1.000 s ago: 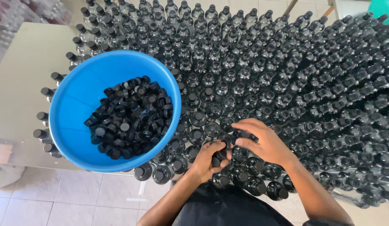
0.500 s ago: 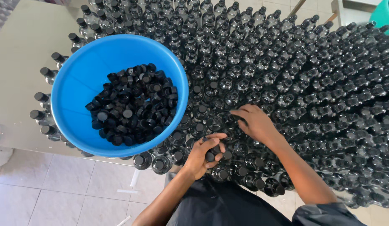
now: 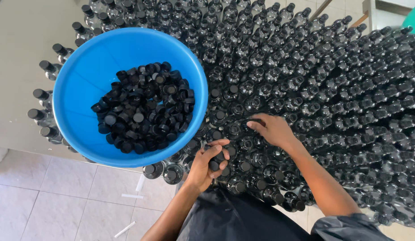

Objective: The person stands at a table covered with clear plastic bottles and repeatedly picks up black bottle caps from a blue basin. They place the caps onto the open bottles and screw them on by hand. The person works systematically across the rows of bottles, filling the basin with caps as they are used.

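Reaching farther up the bottles [image 3: 332, 89], right hand [image 3: 273, 129].

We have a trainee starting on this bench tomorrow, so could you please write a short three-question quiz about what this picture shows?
1. True or false: the blue bowl holds loose black caps.
2. Which hand is closed around a few black caps: A) the left hand or B) the right hand?
3. Fill in: the right hand's fingertips rest on the tops of the dark ______ crowded on the table.

Key
1. True.
2. A: the left hand is curled around caps, near the bowl's rim.
3. Bottles.
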